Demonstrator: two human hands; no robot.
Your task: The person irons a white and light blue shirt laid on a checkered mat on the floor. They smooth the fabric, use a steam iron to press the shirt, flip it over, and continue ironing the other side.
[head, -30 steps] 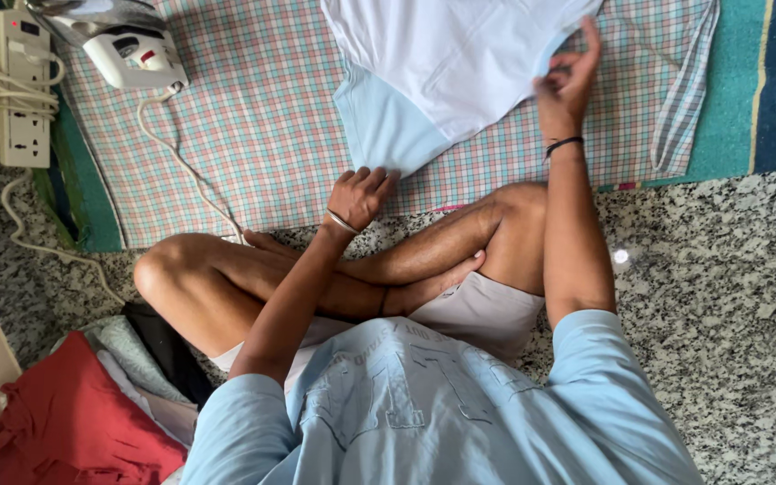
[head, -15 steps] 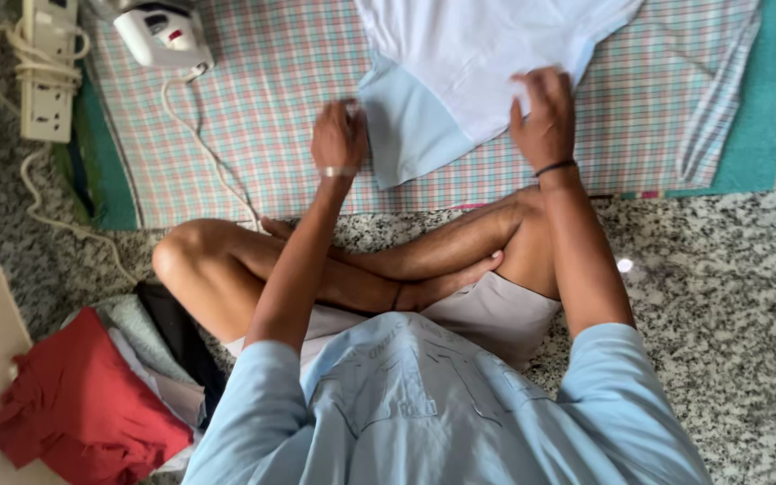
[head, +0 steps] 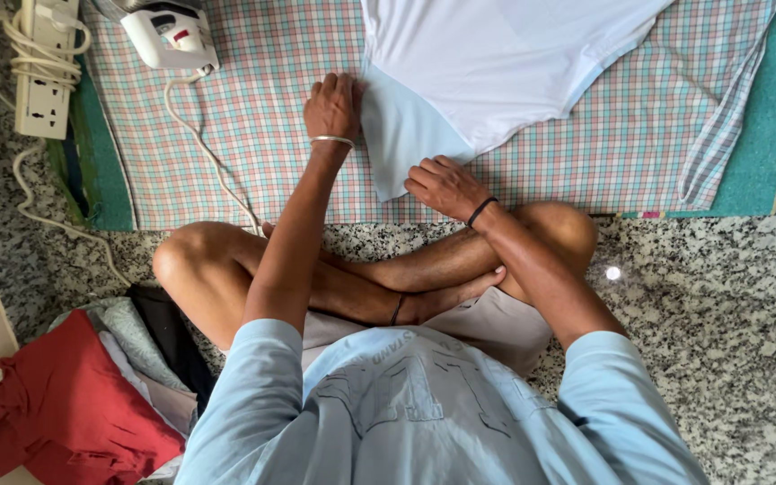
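While both palms press flat with fingers spread, the left hand (head: 332,105) rests on the near-left edge of the pale garment (head: 496,63) and the right hand (head: 446,187) lies on its lowest corner, a light blue flap that juts toward the person. Neither hand pinches anything; they seem to pin the fabric down so it lies smooth against the checked cloth (head: 253,135) beneath. That garment, white over a light blue layer, sits at the top middle of the view, spread on the checked cloth, its long axis apparently running away from the person and out of the frame; the blue flap points back at the crossed legs. Just left of the left hand, an iron (head: 168,36) stands on the same cloth, its cord (head: 204,153) trailing toward the knee. Farther left, a power strip (head: 45,76) lies on the speckled stone floor (head: 720,314). Beside the person's left hip sits a heap of clothes, red (head: 74,404) on top.
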